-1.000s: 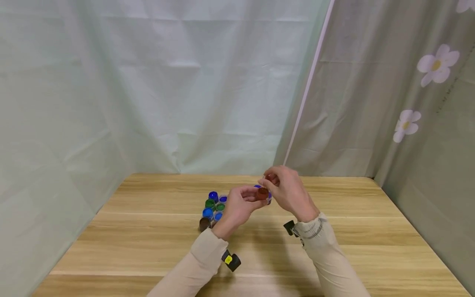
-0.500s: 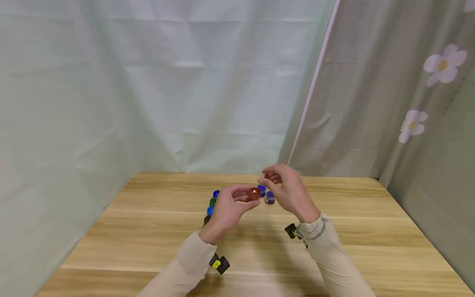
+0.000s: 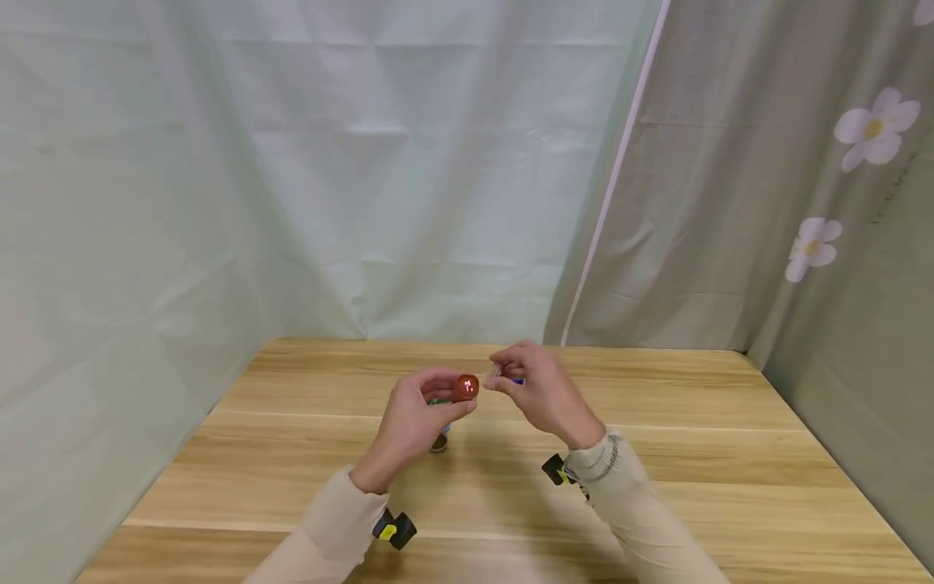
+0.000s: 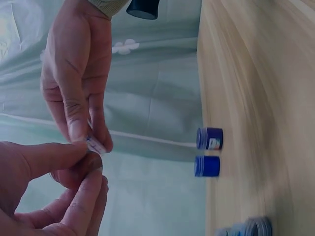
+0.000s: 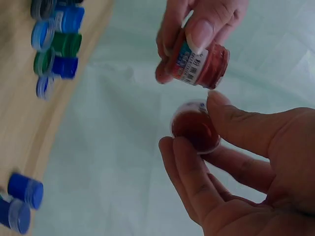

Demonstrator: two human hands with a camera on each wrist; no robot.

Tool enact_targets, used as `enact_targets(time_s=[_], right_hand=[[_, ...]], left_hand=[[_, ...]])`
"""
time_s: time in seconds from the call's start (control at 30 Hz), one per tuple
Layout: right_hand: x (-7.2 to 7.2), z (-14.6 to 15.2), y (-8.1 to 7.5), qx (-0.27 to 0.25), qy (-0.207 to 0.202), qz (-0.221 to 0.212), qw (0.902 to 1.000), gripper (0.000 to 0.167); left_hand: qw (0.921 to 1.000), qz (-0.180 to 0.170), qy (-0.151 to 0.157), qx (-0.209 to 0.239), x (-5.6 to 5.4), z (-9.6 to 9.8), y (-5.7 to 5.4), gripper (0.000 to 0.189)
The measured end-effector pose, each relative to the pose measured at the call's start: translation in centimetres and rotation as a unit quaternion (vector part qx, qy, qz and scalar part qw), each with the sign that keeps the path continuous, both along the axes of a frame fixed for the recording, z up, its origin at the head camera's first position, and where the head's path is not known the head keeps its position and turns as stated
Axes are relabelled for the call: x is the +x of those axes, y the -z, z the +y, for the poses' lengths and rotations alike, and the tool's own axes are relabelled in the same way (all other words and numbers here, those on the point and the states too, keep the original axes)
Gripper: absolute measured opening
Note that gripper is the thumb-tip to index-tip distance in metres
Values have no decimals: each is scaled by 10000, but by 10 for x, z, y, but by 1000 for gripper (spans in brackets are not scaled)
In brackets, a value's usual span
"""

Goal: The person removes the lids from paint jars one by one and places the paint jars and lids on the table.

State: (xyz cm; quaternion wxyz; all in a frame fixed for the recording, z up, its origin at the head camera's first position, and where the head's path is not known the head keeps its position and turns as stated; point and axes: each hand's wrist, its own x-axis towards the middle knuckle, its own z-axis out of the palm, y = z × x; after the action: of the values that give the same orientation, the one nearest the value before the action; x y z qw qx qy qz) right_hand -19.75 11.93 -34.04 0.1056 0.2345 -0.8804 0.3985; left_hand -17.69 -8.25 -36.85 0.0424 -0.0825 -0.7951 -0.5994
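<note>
My left hand [image 3: 409, 414] grips a small paint jar [image 3: 467, 388] with red-brown paint, its open mouth showing wet and shiny. In the right wrist view the jar [image 5: 211, 66] lies tilted, its printed label under the thumb. My right hand [image 3: 543, 393] pinches a round clear lid [image 3: 495, 371] by its edge. Red-brown paint coats the inside of that lid [image 5: 194, 129], held just apart from the jar's mouth. Both hands are raised above the wooden table [image 3: 657, 487].
Standing on the table are a purple jar [image 4: 210, 138] and a blue jar [image 4: 207, 166], both capped. Open jars, among them a green jar [image 5: 67, 44] and a blue jar [image 5: 69, 18], line up beside their lids. A curtain [image 3: 438, 162] hangs behind the table.
Both hands have moved left, the left one farther, carrying the jar and the lid. My left hand now covers most of the row of open jars.
</note>
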Motion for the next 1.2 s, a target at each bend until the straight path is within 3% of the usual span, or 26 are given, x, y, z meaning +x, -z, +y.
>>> enact_targets(time_s=[0.17,0.3,0.47,0.8,0.93,1.2], right_hand=[[3,-9,7,101,-229,-200,9995,30],[3,-16,14,234,-330,-359,9985,23],[4,-24,21,310,-588,-624,9958,20],[5,-37,35,468,-1076,-1242,9853,15],[7,-42,43,689,-1231,-1196,9827,11],[7,-47,54,926,-1490,-1189,9773,15]], left_hand=[[9998,-8,-97,-159,5,-13,1,31],[9982,76,-246,-537,10,-24,1,30],[9952,-65,-357,-914,14,-35,0,28],[9868,-650,51,-1484,22,-50,-2,27],[9787,-829,156,-1873,20,-50,2,26],[9688,-1122,242,-2196,16,-51,11,23]])
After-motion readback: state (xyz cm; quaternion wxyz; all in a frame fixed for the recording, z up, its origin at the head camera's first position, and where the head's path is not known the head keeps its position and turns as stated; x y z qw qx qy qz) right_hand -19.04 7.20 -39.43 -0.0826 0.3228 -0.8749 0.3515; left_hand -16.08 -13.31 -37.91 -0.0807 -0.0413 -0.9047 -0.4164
